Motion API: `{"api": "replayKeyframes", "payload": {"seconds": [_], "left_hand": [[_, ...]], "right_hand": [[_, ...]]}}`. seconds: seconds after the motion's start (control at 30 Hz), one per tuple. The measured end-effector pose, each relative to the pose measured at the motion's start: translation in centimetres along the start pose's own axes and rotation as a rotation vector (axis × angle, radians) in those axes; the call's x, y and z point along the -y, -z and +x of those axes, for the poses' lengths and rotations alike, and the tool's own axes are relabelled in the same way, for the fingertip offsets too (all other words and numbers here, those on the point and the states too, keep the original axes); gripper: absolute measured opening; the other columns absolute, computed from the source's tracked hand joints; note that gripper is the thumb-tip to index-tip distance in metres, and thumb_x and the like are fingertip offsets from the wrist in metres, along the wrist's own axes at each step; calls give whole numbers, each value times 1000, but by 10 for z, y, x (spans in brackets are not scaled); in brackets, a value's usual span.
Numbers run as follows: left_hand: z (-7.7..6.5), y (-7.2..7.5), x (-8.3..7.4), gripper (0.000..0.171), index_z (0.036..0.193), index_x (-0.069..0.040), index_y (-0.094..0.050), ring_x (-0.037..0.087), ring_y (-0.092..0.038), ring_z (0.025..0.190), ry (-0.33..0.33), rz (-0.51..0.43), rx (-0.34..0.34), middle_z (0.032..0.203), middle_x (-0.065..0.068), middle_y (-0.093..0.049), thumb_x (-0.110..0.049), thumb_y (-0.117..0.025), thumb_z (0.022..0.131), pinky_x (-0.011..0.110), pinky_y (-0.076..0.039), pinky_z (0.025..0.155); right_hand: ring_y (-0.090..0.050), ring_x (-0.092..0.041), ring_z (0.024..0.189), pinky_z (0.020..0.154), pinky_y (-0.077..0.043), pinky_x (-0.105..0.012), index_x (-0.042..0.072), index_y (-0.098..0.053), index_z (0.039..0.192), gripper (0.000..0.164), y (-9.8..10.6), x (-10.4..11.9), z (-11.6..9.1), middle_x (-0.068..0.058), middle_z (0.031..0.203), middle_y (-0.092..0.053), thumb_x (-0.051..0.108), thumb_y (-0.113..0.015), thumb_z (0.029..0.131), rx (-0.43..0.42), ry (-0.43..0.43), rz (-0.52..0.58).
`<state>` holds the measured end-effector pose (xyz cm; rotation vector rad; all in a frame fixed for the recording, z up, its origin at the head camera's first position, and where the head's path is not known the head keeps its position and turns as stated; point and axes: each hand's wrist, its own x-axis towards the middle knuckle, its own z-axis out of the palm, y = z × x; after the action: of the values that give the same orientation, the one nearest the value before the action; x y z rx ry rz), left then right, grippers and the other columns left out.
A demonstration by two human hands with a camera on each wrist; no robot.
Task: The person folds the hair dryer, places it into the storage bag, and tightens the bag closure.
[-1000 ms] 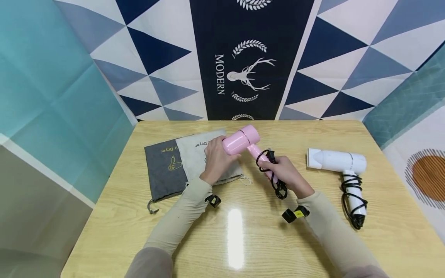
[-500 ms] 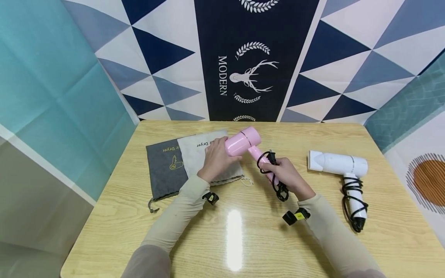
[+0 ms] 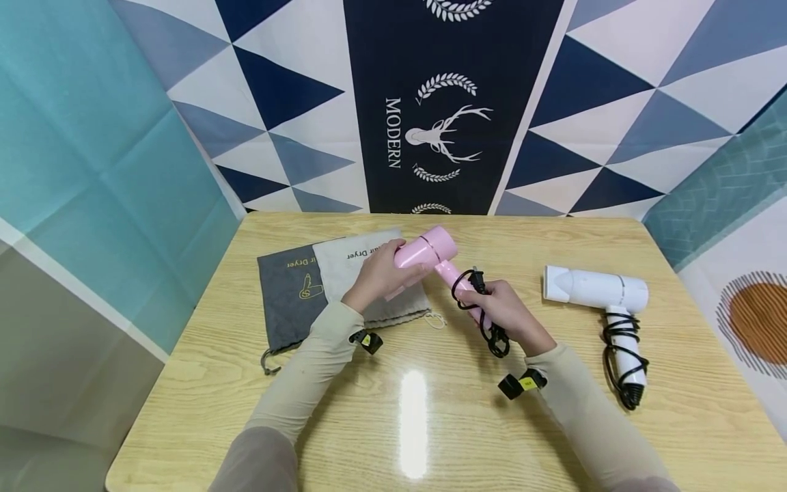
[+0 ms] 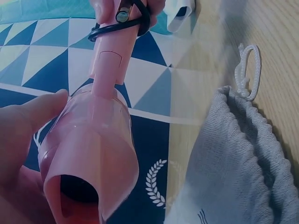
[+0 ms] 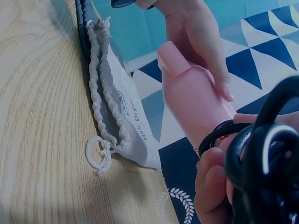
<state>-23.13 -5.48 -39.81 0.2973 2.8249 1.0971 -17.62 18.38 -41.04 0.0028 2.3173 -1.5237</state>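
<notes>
A pink hair dryer [image 3: 439, 244] is held up off the table by both hands. The left hand [image 3: 380, 275] grips the nozzle end of its barrel, thumb along the near side. The right hand [image 3: 503, 309] grips the handle, around which a black cord [image 3: 496, 342] is wound, its plug near the top. From the left wrist, the pink nozzle [image 4: 74, 161] shows its opening. Under and behind the left hand lies a light grey drawstring bag [image 3: 337, 263] printed "Hair Dryer", partly covering a dark grey one [image 3: 285, 301].
To the right lies a white hair dryer [image 3: 595, 288] with its black cord wound round the handle. The wooden table [image 3: 344, 437] ends at a patterned cloth backdrop [image 3: 443, 137] along the back.
The left hand has turned a little on the barrel and moved slightly left and down, so the nozzle tip shows beneath it. The right hand keeps its hold on the handle.
</notes>
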Motion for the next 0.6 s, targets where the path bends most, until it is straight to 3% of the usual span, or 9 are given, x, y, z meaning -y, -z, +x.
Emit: {"api": "replayKeyframes", "payload": {"seconds": [0.27, 0.43, 0.6], "left_hand": [[6, 2, -2, 71, 143, -10, -44, 27, -58, 114, 7, -27, 18, 134, 12, -58, -51, -65, 89, 41, -49, 94], [11, 5, -2, 70, 145, -11, -42, 26, -59, 115, 4, -23, 73, 134, 12, -58, -52, -61, 91, 39, -49, 96], [12, 9, 0, 72, 148, -13, -37, 27, -60, 111, 4, -63, 144, 137, 12, -55, -52, -60, 92, 39, -53, 88]], "right_hand": [[-49, -8, 40, 40, -44, -26, -8, -66, 94, 39, -1, -1, -2, 2, 53, -57, 31, -64, 93, 5, 18, -13], [-49, -10, 42, 41, -44, -26, -7, -66, 91, 38, -2, -1, -4, 2, 53, -57, 31, -65, 92, 18, 18, -29], [-49, -9, 41, 40, -44, -26, -7, -67, 88, 36, -4, -2, -6, 3, 52, -57, 29, -67, 90, 14, 25, -37]]}}
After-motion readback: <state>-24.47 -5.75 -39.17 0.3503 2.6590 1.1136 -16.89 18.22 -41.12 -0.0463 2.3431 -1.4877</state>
